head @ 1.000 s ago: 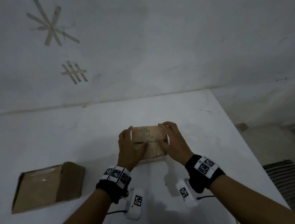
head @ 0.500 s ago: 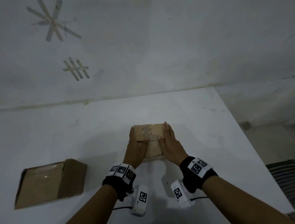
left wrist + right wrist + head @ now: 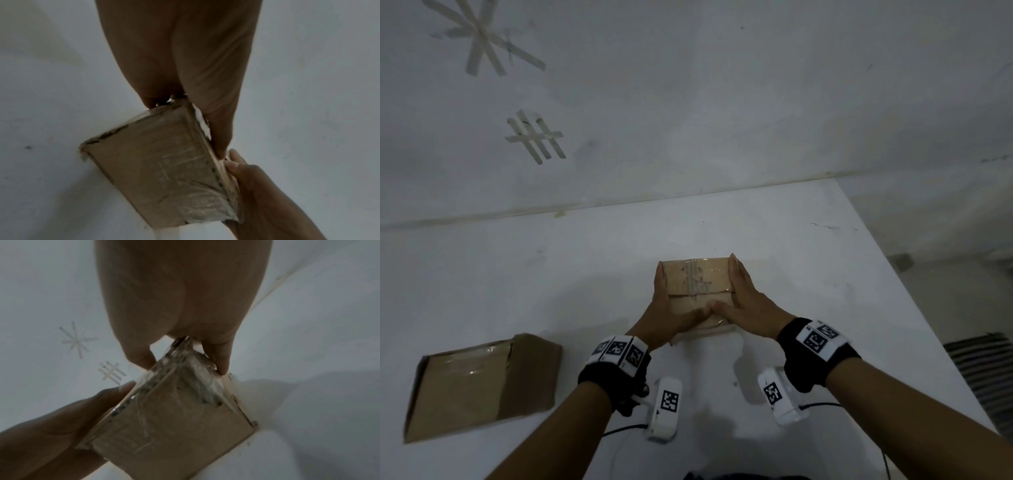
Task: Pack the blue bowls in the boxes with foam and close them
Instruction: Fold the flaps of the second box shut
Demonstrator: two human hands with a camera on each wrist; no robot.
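A small brown cardboard box with clear tape on its closed top flaps stands in the middle of the white table. My left hand lies flat against its left side with straight fingers, the thumb on the near top flap. My right hand mirrors it on the right side, and the two thumbs meet on top. The left wrist view shows the box between my left hand and right hand. The right wrist view shows a taped corner of the box. No bowl or foam is visible.
A second, larger cardboard box lies closed and taped at the near left of the table. The table's right edge runs diagonally, with floor and a striped mat beyond it. Tape marks are on the wall behind.
My fingers were curled over the top of the box; now they lie straight along its sides and the thumbs have come together on the near flap.
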